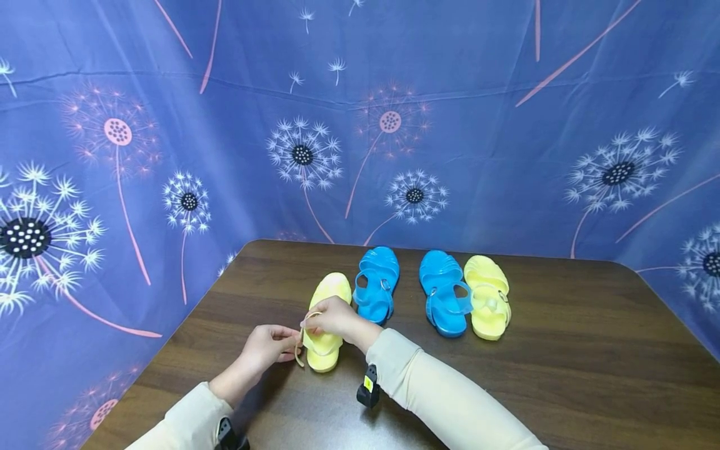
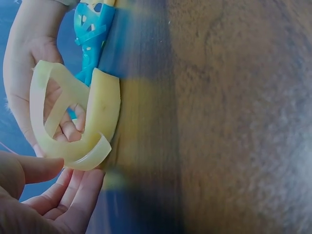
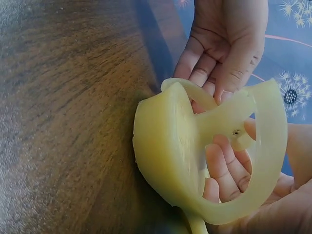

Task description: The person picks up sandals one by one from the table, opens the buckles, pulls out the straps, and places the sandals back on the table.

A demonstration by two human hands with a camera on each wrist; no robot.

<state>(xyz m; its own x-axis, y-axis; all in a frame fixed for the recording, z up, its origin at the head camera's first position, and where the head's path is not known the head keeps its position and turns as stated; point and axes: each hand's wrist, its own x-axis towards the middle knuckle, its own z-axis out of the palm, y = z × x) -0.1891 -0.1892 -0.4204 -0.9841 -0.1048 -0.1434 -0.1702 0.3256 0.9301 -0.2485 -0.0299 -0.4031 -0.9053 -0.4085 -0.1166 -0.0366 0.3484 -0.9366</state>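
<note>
A yellow jelly sandal (image 1: 323, 361) lies at the left of the row, toe away from me and heel toward me. My left hand (image 1: 267, 350), on its left side, pinches the sandal's strap (image 2: 92, 157) between thumb and fingers; the strap's loose end curls past the fingertips. Reaching across the sandal from the right, my right hand (image 1: 336, 315) holds the strap near its small metal fastening (image 3: 236, 132). In the right wrist view its fingers show through the loop of the heel strap (image 3: 275, 146). The right hand hides the middle of the sandal in the head view.
Two blue sandals (image 1: 384, 261) (image 1: 441, 265) stand to the right, straps fastened across. Beyond them is a second yellow sandal (image 1: 485, 272). All are on a brown wooden table (image 1: 568, 350), with a blue dandelion-patterned cloth (image 1: 484, 156) hanging behind its back edge.
</note>
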